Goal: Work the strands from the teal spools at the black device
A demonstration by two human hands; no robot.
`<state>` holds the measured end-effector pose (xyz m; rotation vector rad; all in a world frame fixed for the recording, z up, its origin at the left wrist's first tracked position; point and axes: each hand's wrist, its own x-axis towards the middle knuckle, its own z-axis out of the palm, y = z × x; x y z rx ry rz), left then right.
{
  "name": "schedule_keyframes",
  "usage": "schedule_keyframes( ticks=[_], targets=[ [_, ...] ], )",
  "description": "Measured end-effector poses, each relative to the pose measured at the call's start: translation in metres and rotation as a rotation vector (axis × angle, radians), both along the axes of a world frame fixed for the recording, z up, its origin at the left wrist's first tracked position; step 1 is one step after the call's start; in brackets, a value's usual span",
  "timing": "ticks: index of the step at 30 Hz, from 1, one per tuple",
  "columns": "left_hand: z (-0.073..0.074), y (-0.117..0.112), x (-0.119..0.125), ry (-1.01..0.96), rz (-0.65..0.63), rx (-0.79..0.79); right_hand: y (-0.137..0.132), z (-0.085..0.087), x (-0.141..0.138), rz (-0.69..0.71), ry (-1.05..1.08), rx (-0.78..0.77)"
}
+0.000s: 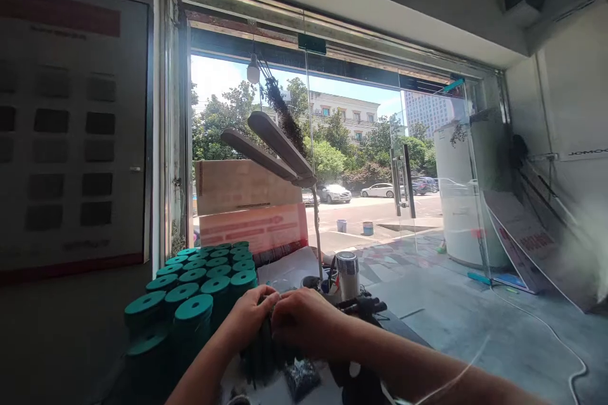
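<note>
My left hand and my right hand meet over the worktable, fingers curled and almost touching. Both are closed, the fingers pinched around something small and dark that their own backs mostly hide. Below them hang or stand dark, thin upright pieces, too shadowed to name. A clear plastic bag with dark contents lies nearer to me on a pale surface. Just left of my left hand stand rows of green cylinders, each with a hole in its top.
A twin-headed desk lamp rises behind my hands. Beside it are a metal can and black-handled tools. Cardboard boxes lean against the glass front. A white cable runs over the floor at right, near leaning boards.
</note>
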<state>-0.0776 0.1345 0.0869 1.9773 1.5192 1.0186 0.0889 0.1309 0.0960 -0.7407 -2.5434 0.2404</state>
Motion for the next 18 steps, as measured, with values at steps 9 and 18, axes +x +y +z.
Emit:
schedule_keyframes(
  ticks=[9,18],
  targets=[
    [0.002,0.016,-0.004,-0.125,-0.051,-0.115,0.011,0.008,-0.003,0.043,-0.076,0.021],
    [0.001,0.022,-0.01,-0.187,-0.031,-0.135,0.02,0.006,-0.005,0.067,-0.09,0.055]
  ],
)
